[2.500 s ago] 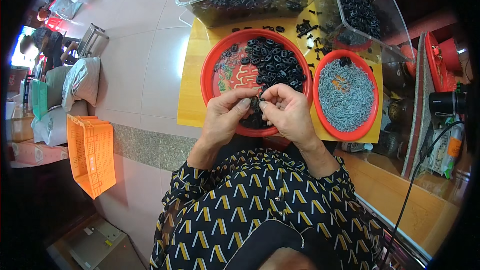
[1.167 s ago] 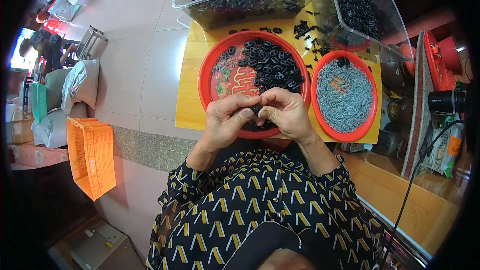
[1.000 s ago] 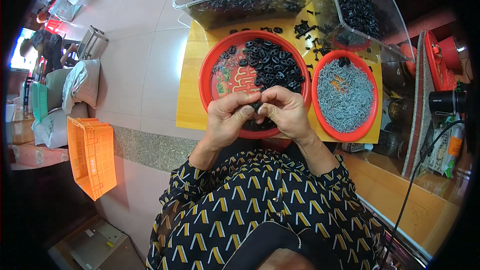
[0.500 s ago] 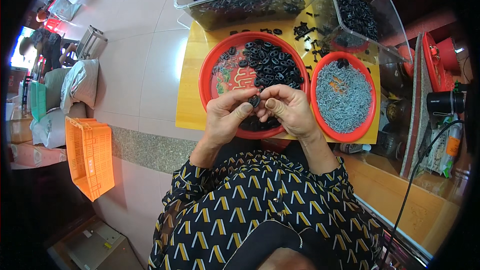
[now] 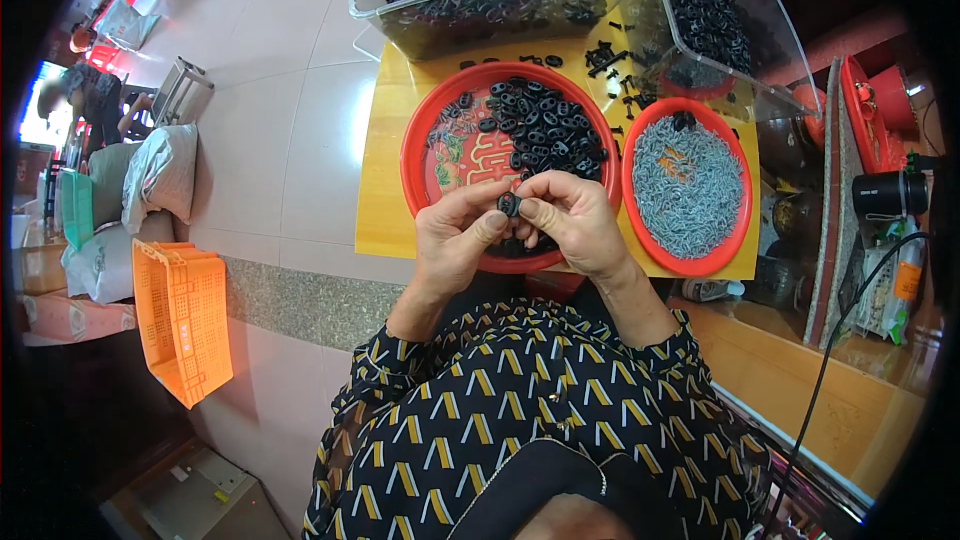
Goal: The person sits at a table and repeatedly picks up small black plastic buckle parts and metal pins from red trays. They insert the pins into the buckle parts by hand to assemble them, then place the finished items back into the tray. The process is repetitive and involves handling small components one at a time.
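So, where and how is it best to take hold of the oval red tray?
Probably grip the oval tray by its near right rim, from that side: the round tray crowds its left, and a clear bin stands close at its far end.

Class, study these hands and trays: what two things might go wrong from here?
The small black oval piece, pinched between the left hand and right hand, could slip and vanish among glossy black pieces in the round red tray. The oval red tray of silver metal pieces sits near the front edge of the yellow table; a bump might spill them.
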A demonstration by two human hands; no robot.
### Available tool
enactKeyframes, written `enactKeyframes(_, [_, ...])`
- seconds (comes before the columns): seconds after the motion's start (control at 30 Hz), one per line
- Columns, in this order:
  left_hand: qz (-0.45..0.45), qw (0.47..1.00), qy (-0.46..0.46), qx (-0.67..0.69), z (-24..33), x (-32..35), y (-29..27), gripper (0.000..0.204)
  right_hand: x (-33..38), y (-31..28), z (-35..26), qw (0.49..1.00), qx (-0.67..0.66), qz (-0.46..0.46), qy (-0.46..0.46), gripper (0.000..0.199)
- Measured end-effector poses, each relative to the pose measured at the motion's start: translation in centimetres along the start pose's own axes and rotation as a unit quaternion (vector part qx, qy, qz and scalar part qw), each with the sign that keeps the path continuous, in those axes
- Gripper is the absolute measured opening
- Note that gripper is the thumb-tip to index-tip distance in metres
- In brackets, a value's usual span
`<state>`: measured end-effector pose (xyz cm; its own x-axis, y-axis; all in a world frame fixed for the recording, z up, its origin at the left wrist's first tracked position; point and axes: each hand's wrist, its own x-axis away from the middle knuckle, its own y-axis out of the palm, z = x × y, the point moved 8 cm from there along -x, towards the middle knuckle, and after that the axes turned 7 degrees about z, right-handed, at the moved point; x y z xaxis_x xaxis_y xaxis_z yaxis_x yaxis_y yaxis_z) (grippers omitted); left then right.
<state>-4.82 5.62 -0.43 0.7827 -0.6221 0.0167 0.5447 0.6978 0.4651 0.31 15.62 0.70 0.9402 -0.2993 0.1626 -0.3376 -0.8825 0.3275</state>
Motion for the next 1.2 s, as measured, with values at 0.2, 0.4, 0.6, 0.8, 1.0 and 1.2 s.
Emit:
enactKeyframes(0.2, [0.026, 1.000, -0.009, -0.007, -0.68, 0.50, -0.88, 0.029, 0.14, 0.07, 0.33, 1.000, -0.014, 0.006, 0.017, 0.015])
enactKeyframes(0.4, [0.030, 0.999, -0.018, -0.002, -0.69, 0.75, -0.80, 0.028, 0.33, -0.02, 0.05, 1.000, 0.004, 0.015, 0.023, 0.015])
enactKeyframes(0.6, [0.024, 0.999, -0.025, 0.010, -0.84, 0.97, -0.81, 0.029, 0.30, 0.04, 0.41, 0.999, 0.007, 0.002, 0.043, 0.016])
enactKeyframes(0.8, [0.021, 1.000, -0.021, 0.007, -0.80, 0.98, -0.86, 0.028, 0.21, 0.16, 0.59, 0.999, 0.019, -0.004, 0.050, 0.015])
enactKeyframes(1.0, [0.012, 1.000, -0.017, -0.005, -0.56, 0.75, -0.74, 0.028, -0.02, 0.17, 0.49, 0.998, 0.029, -0.012, 0.048, 0.014])
enactKeyframes(1.2, [0.012, 1.000, -0.013, -0.010, -0.60, 0.67, -0.77, 0.027, -0.16, 0.32, 0.41, 0.998, 0.031, -0.018, 0.050, 0.015])
